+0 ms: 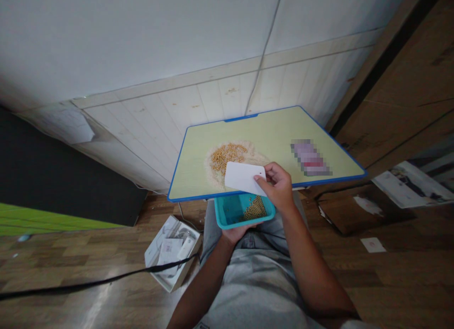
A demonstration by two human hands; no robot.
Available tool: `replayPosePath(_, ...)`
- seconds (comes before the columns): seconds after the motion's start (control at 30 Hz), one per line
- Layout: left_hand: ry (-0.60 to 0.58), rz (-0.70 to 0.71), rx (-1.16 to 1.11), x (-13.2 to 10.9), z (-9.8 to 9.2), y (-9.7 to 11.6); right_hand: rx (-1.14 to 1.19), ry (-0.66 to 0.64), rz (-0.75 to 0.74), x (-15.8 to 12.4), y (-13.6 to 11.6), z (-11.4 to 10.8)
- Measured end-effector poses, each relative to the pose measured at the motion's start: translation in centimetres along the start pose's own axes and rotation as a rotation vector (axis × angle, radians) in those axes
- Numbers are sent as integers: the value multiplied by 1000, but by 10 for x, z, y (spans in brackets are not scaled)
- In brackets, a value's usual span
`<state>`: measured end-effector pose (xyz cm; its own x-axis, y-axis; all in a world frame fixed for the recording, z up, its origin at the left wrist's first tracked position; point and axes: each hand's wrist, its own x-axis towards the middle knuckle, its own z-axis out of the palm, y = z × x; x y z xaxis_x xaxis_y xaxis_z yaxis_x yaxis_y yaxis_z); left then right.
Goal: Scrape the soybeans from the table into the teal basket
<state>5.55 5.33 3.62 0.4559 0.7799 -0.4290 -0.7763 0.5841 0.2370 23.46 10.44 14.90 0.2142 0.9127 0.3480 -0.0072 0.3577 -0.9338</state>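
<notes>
Between the thumb and fingers of my right hand (279, 186) is a blank white card (243, 176), held at the near edge of the pale green tabletop (276, 130). Just beyond the card lies a patch of round yellow beans (225, 156), ringed by small pale grains (212, 178) that look like rice. My left hand (235, 234) supports a teal plastic tray (222, 221) from underneath, just below the table edge; its fingers are mostly hidden. Inside the tray, more yellow beans (256, 208) are heaped toward the right side.
A blurred-out purplish item (310, 157) lies on the table's right side. On the floor at left stands an open white box (173, 253) with papers and cables, a black strap (131, 273) crossing it. Cardboard (365, 208) sits at right. A white wall backs the table.
</notes>
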Motion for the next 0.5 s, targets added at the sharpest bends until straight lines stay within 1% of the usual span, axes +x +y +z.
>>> replayPosePath(0.1,7,8,24,0,-1,-2,-9,-86,-5,0,-1,-3)
replayPosePath(0.17,27,4,12,0,-1,-3,-20,-96,-10,1,-1,-5)
replayPosePath(0.37,51,-8,-30,-1,4,-1,-54,-24,-22,7,2,-14)
replayPosePath(0.5,60,17,-18,-1,2,-2,-89,51,-32,8,6,-16)
